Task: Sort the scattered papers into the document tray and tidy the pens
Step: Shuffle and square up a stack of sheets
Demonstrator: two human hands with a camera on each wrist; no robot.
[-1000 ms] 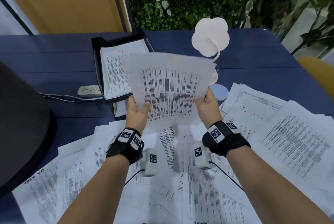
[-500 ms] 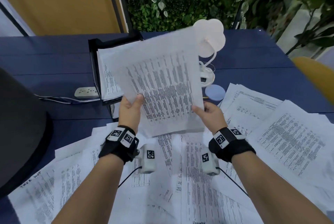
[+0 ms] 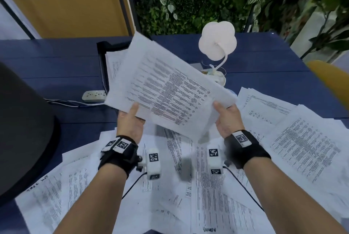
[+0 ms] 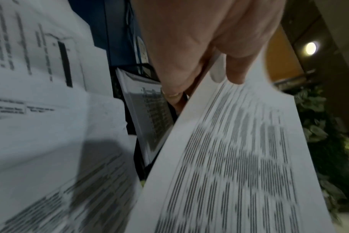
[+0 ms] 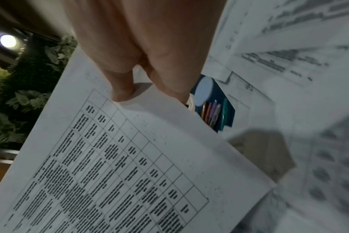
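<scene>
I hold a small stack of printed sheets (image 3: 166,90) in the air, turned counter-clockwise, over the near right part of the black document tray (image 3: 101,58). My left hand (image 3: 130,120) pinches its near left corner, thumb on top. My right hand (image 3: 227,118) pinches its near right edge. The left wrist view has the same sheets (image 4: 235,157) under my thumb, with the tray's papers (image 4: 149,116) beyond. In the right wrist view the sheets (image 5: 119,165) hide part of several coloured pens (image 5: 214,113) lying on the blue table. Many loose papers (image 3: 294,139) cover the near table.
A white flower-shaped lamp (image 3: 217,42) stands just right of the tray, its base (image 3: 217,78) behind the held sheets. A white power strip (image 3: 94,96) lies left of the tray. A dark chair back (image 3: 20,130) fills the left edge. A pale blue disc (image 5: 203,91) lies by the pens.
Both hands have turned the stack counter-clockwise and carried it left and farther over the tray; it now hides most of the papers in the tray.
</scene>
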